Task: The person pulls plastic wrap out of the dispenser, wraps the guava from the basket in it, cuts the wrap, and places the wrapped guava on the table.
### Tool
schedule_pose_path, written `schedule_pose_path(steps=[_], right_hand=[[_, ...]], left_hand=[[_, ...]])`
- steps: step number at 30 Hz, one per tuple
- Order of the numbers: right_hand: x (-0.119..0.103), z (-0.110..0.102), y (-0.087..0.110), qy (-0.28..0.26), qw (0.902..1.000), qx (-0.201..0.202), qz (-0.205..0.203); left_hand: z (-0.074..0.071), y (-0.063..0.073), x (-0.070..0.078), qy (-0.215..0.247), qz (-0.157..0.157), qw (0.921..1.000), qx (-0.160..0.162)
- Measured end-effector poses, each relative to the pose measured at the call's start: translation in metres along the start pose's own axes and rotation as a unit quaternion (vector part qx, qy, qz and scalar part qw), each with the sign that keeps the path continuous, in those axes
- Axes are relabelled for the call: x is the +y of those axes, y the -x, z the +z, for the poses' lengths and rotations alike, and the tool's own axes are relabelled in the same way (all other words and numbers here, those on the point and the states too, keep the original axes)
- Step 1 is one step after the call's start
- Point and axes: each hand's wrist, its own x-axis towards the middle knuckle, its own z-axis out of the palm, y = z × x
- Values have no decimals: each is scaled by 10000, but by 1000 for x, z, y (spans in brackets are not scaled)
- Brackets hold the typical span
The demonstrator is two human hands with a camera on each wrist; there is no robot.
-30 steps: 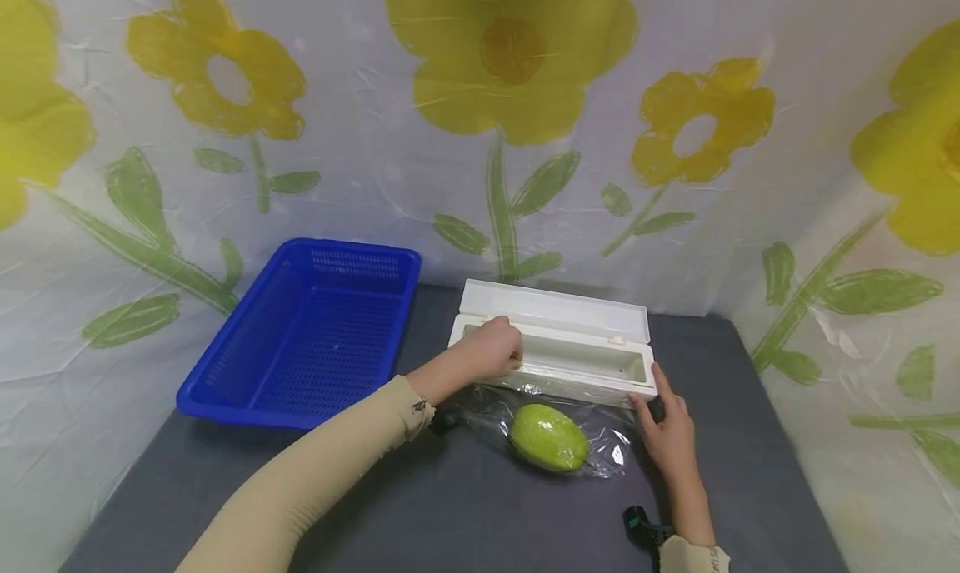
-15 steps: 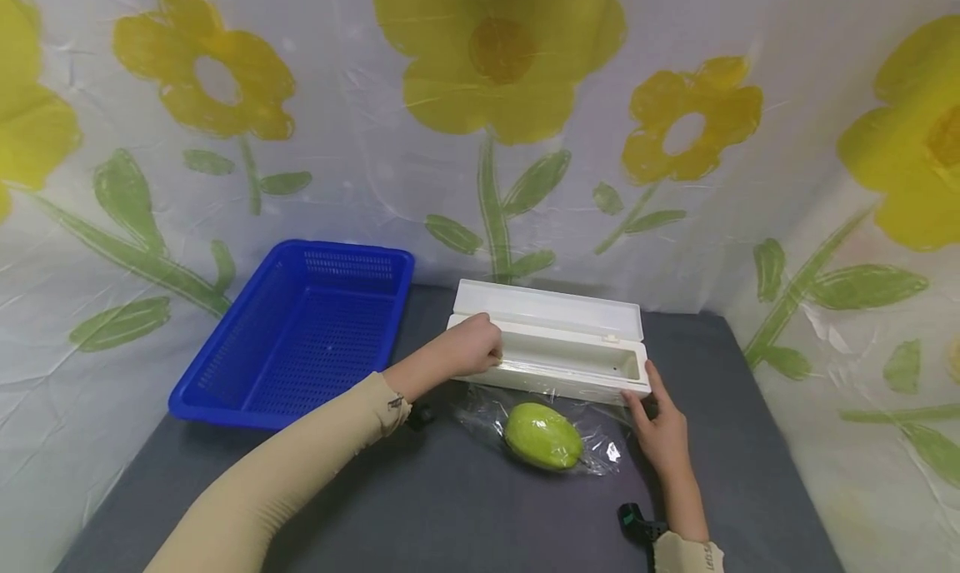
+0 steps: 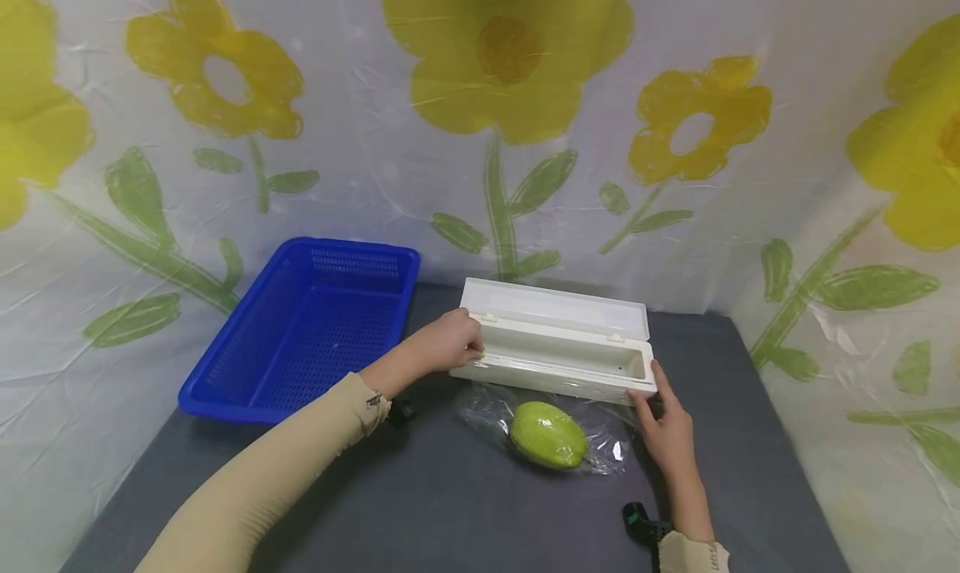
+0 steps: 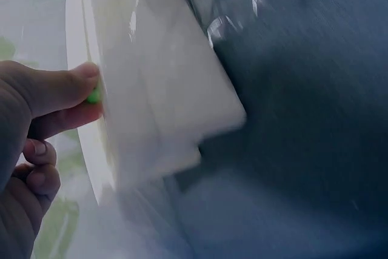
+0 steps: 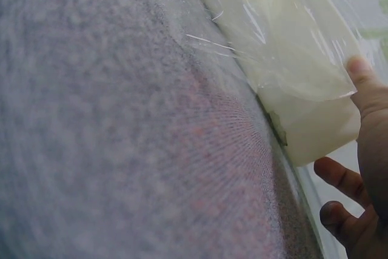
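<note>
A long white cling film box stands with its lid folded back. At its left end my left hand pinches a small bright green slide cutter between thumb and forefinger, right at the box's front edge. My right hand grips the opposite end, thumb on the front edge and fingers round the corner; its lower fingers stay loose in the right wrist view. Clear cling film spreads from the box front over the table. A green oval fruit lies in this film, just before the box.
A blue plastic basket with slotted walls stands at the back left of the dark grey table. Behind everything hangs a white curtain with painted yellow flowers.
My left hand has slid leftward along the front edge of the box to its left end, the green cutter pinched in it. My right hand keeps its place on the box.
</note>
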Motion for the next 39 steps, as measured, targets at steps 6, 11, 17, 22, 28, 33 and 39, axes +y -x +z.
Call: schedule_pose_path(steps=[6, 11, 17, 22, 28, 33, 39], right_hand=[[0, -1, 0, 13, 10000, 58, -57], [0, 2, -1, 0, 10000, 10, -32], [-1, 2, -2, 73, 10000, -23, 16], [-5, -2, 0, 73, 9998, -140, 126], [-11, -4, 1, 34, 9997, 200, -169], [-13, -2, -1, 14, 9950, 764, -650], [-14, -2, -5, -54, 9899, 1079, -915]], left_hand=[[-3, 18, -10, 9, -169, 9997, 187], [-7, 25, -14, -100, -578, 9983, -68], [-10, 26, -11, -94, -856, 9962, -101], [-14, 24, -3, -20, -1176, 9929, -199], [-21, 19, 8, -9, -1549, 9876, -274], [-22, 10, 17, 289, -1659, 9851, -352], [-14, 0, 24, 455, -1647, 9849, -263]])
